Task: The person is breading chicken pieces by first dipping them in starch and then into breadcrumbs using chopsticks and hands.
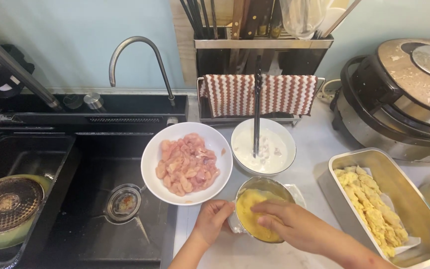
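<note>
Down at the near edge of the white counter [319, 144], the left hand [214, 217] is curling against the left outer side of a small metal bowl [264, 188], its fingers bent and touching the rim, though whether they are truly gripping it I cannot tell. The right hand [287, 222] is reaching into the same bowl from the right, its fingers pressing down together into the yellow crumb coating [251, 209] that is filling it; anything pinched beneath them is hidden.

Just beyond the bowl, to the left, a white plate [151, 154] is sitting partly over the edge of the black sink [90, 234] and is holding a heap of raw pink meat pieces [187, 163]. Just right of that plate, a white bowl of pale batter [274, 152] is standing with a pair of dark chopsticks [257, 99] leaning upright in it. Over on the right, a rectangular metal tray [414, 199] is lying lined with paper, and a row of yellow coated pieces [372, 211] is running along its left side.

Farther back, a red and white zigzag cloth [284, 92] is hanging over a rack below a utensil holder [262, 42]. At far right, a round electric cooker [399, 99] is standing. Within the sink's left basin, a greenish pan [6, 206] is resting, and a curved tap [135, 55] is arching over the sink.
</note>
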